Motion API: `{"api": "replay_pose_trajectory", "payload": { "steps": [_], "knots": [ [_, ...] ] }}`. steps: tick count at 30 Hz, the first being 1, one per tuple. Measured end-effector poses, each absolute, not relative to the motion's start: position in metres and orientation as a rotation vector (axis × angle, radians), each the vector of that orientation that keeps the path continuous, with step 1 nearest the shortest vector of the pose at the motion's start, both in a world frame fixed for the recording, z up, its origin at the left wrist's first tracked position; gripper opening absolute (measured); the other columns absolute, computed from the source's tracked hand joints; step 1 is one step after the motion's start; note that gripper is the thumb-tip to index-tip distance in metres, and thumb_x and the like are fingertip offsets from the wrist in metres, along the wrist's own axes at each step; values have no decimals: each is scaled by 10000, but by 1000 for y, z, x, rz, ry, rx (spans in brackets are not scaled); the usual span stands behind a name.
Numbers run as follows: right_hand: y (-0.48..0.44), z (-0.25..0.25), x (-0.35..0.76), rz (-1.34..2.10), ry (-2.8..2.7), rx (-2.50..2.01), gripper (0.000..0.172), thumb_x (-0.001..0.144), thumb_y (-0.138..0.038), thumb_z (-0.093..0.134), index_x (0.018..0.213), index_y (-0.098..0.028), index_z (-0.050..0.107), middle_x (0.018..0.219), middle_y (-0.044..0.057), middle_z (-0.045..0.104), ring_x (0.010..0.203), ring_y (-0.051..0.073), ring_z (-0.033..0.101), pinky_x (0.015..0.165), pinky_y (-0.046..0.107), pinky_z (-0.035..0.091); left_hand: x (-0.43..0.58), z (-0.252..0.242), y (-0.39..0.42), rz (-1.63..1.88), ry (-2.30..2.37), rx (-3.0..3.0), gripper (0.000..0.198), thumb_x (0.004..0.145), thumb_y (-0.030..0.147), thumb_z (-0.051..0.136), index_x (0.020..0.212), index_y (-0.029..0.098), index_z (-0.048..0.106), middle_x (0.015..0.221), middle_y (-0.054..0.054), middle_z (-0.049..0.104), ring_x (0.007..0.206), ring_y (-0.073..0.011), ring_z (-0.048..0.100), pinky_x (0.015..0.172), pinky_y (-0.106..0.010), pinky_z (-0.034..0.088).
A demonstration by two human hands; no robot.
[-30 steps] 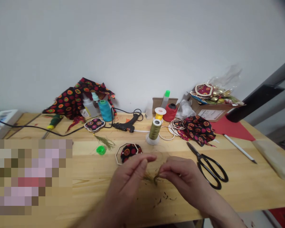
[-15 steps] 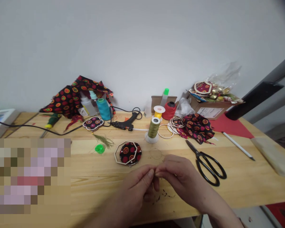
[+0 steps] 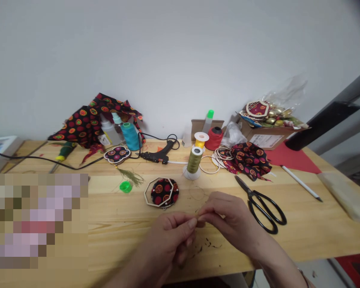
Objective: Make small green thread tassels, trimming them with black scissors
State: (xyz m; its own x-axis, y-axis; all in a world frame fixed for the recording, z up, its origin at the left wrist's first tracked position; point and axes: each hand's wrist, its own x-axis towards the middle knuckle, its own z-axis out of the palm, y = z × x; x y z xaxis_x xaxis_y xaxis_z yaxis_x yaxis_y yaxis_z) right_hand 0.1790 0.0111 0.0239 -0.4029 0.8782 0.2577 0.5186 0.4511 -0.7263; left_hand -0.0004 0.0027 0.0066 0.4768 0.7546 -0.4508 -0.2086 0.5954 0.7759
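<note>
Setting: a pale wooden table (image 3: pixel 318 236) pushed against a bare white wall (image 3: pixel 180 52), strewn with craft supplies.
Left hand (image 3: pixel 168 240): low at the near edge, thumb and forefinger pressed together at the tips, the other fingers curled under.
Right hand (image 3: pixel 228 218): meets the left tip to tip, thumb and forefinger pinching, the rest loosely folded.
Fine strand (image 3: pixel 197 217): caught in the pinch where the two hands meet, just above the table. It is too thin to tell its colour or length.
Handling: it looks almost weightless, limp and quick to slip. It probably needs a pad-to-pad grip close to its end, with a gentle pull so it does not snap or fray.
Nearby: an olive thread spool (image 3: pixel 194 160) stands beyond the hands. A fabric-filled hoop (image 3: pixel 162 192) lies just beyond the left hand. Black scissors (image 3: pixel 264 208) lie to the right, and dark snippets (image 3: pixel 208 242) are scattered under the hands.
Further back: a glue gun (image 3: pixel 157 157) and a green cap (image 3: pixel 125 187).
</note>
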Motion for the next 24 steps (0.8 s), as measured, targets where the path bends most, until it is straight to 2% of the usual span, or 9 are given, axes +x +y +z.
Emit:
{"api": "replay_pose_trajectory", "payload": {
  "steps": [5, 10, 14, 17, 20, 24],
  "knots": [
    [14, 23, 181, 701, -2029, -1140, 121, 852, -132, 608, 757, -158, 679, 667, 1, 594, 648, 115, 552, 595, 216, 406, -2, 0, 2, 695, 932, 700, 234, 735, 362, 692, 761, 133, 735, 370, 105, 340, 327, -43, 232, 365, -213, 141],
    [16, 23, 179, 687, -1999, -1147, 125, 853, -121, 599, 757, -162, 667, 668, 3, 605, 659, 125, 565, 612, 231, 427, -1, 4, 1, 696, 1002, 739, 260, 732, 398, 696, 723, 140, 729, 391, 104, 334, 357, -43, 226, 379, -215, 120],
    [17, 20, 185, 538, -1956, -1176, 112, 876, -140, 548, 891, -152, 659, 842, 62, 670, 832, 173, 603, 747, 285, 481, -1, 6, -1, 687, 1028, 744, 283, 752, 417, 667, 737, 138, 712, 392, 110, 323, 359, -46, 215, 380, -216, 123],
    [12, 15, 203, 223, -1975, -1422, 170, 889, -186, 513, 979, -133, 648, 955, 110, 679, 917, 235, 595, 831, 384, 477, -2, 2, -1, 693, 1046, 734, 296, 774, 422, 641, 828, 138, 705, 386, 117, 330, 352, -51, 215, 375, -213, 124],
    [0, 8, 232, -42, -2016, -1872, 204, 874, -237, 531, 984, -126, 662, 974, 138, 683, 902, 303, 595, 805, 462, 488, -2, 0, -1, 700, 1068, 763, 311, 786, 435, 618, 853, 140, 690, 382, 117, 340, 346, -54, 229, 373, -210, 136],
    [-15, -3, 266, -146, -1982, -2353, 220, 848, -237, 548, 979, -95, 652, 935, 164, 676, 873, 339, 612, 795, 474, 499, -1, 2, 1, 678, 1121, 813, 347, 791, 463, 594, 867, 136, 685, 378, 123, 321, 350, -55, 218, 377, -210, 132]
  ]
}}
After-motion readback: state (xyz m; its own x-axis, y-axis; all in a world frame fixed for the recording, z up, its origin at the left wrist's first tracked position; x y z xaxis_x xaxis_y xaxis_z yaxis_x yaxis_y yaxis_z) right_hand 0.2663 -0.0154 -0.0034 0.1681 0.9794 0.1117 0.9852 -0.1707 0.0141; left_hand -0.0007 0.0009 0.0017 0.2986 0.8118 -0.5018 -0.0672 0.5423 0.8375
